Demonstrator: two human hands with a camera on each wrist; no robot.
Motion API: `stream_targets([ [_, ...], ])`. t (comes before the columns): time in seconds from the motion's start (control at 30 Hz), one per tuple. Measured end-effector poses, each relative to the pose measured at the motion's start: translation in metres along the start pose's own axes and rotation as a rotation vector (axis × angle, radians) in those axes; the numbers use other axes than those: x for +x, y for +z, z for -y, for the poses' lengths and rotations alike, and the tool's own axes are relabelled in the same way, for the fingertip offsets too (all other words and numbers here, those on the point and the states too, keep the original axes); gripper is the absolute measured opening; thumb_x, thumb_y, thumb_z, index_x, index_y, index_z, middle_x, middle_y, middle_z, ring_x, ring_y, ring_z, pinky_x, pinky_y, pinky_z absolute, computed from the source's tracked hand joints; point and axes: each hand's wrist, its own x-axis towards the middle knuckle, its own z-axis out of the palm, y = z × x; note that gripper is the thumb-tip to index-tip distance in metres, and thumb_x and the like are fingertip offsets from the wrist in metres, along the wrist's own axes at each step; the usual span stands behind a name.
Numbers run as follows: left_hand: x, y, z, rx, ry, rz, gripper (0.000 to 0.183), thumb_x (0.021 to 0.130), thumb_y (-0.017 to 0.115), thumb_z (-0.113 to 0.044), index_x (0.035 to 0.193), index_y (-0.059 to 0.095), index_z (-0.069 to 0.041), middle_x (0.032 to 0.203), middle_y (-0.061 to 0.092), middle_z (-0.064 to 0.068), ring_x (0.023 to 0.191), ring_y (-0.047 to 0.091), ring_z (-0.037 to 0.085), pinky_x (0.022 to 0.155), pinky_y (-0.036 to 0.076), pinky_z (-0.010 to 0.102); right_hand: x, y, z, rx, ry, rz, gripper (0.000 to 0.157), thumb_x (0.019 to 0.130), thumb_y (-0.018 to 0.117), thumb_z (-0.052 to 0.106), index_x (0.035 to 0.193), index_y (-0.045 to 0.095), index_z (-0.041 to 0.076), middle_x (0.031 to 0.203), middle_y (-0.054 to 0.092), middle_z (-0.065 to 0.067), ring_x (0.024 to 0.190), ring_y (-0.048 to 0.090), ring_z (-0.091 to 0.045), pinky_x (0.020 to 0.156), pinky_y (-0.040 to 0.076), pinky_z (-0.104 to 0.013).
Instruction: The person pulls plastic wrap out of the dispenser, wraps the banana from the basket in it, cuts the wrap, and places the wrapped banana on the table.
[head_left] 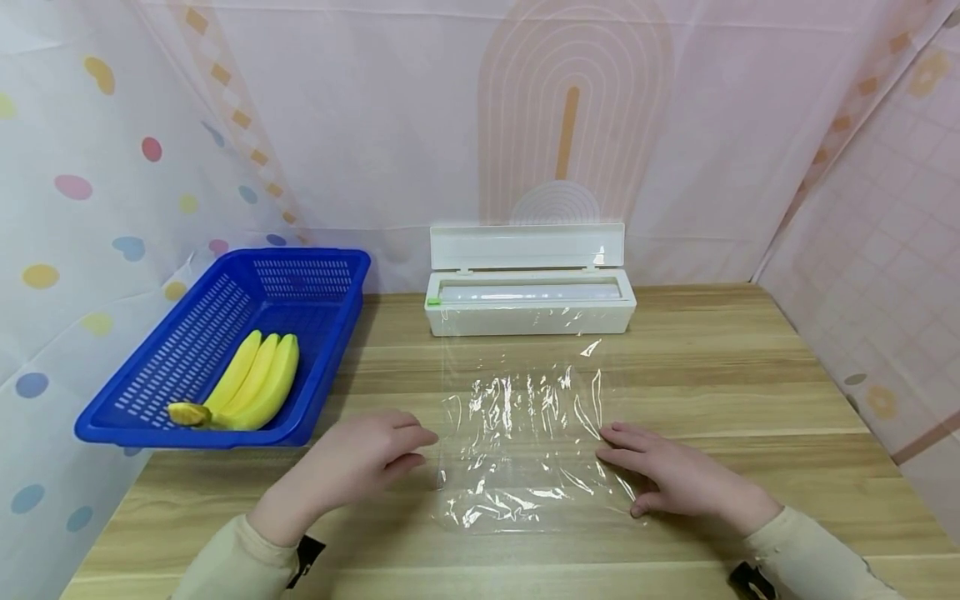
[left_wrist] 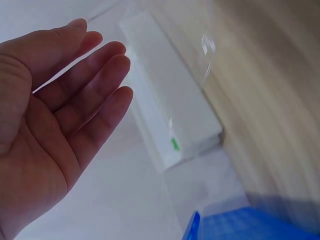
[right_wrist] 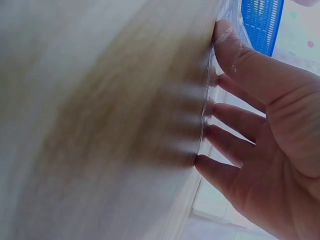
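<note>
A sheet of clear plastic wrap [head_left: 517, 467] lies wrinkled and shiny on the wooden table, running forward from a white wrap dispenser [head_left: 532, 322]. The dispenser's lid [head_left: 525, 248] stands up, and the roll [head_left: 529, 292] shows inside. Beside the sheet's left edge is my left hand [head_left: 360, 458], its fingers loosely bent and holding nothing; the left wrist view shows the palm [left_wrist: 45, 135] bare. My right hand [head_left: 671, 475] rests spread fingertips along the sheet's right edge. In the right wrist view, those fingertips [right_wrist: 212, 107] touch the film at the tabletop.
At the left stands a blue plastic basket [head_left: 324, 392] with perforated sides, holding a bunch of yellow bananas [head_left: 258, 383]. A small green slider [head_left: 433, 302] sits at the dispenser's left end. Patterned cloth [head_left: 390, 125] hangs behind the table [head_left: 750, 367] and at both sides.
</note>
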Motion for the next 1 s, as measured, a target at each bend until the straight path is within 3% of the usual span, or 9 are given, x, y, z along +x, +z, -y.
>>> stream_targets([
  [0.27,-0.003,-0.016,0.011,0.06,-0.07,-0.05,0.027,0.078,0.082,-0.008,0.103,0.074,-0.01,0.091,0.07,-0.001,0.077,0.066,0.014,0.067,0.057,0.033,0.0,0.0,0.0,-0.008,-0.007,-0.004,0.075,0.077,0.079,0.04,0.14,0.056,0.008,0.148,0.045,-0.018,0.134,0.043,-0.04,0.101,0.044,-0.055],
  [0.57,-0.006,-0.021,0.02,0.169,-0.111,-0.171,0.032,0.072,0.086,-0.01,0.102,0.074,-0.005,0.092,0.071,0.005,0.084,0.067,0.025,0.074,0.056,0.043,0.0,0.0,0.0,-0.005,0.011,0.006,0.075,0.077,0.079,0.041,0.14,0.056,0.008,0.15,0.044,-0.016,0.135,0.042,-0.038,0.101,0.043,-0.055],
  [0.8,-0.011,-0.03,0.022,0.241,-0.163,-0.236,0.036,0.074,0.085,-0.015,0.105,0.071,-0.003,0.096,0.071,0.011,0.088,0.065,0.031,0.08,0.052,0.05,0.0,-0.001,0.001,-0.014,0.003,0.008,0.074,0.078,0.078,0.041,0.14,0.056,0.008,0.15,0.044,-0.016,0.135,0.042,-0.039,0.102,0.043,-0.055],
  [0.87,-0.013,-0.034,0.023,0.252,-0.177,-0.257,0.038,0.076,0.082,-0.018,0.108,0.07,-0.002,0.099,0.071,0.013,0.091,0.064,0.033,0.083,0.05,0.051,0.0,-0.001,0.001,-0.015,0.002,0.01,0.073,0.079,0.078,0.041,0.14,0.056,0.007,0.15,0.044,-0.016,0.135,0.042,-0.039,0.102,0.043,-0.055],
  [1.0,-0.018,-0.042,0.025,0.28,-0.211,-0.302,0.049,0.098,0.057,-0.047,0.113,0.07,-0.001,0.105,0.07,0.016,0.096,0.062,0.036,0.086,0.049,0.053,0.0,-0.001,0.0,-0.015,-0.001,0.009,0.073,0.079,0.078,0.041,0.14,0.056,0.007,0.15,0.044,-0.017,0.134,0.042,-0.039,0.102,0.043,-0.056],
])
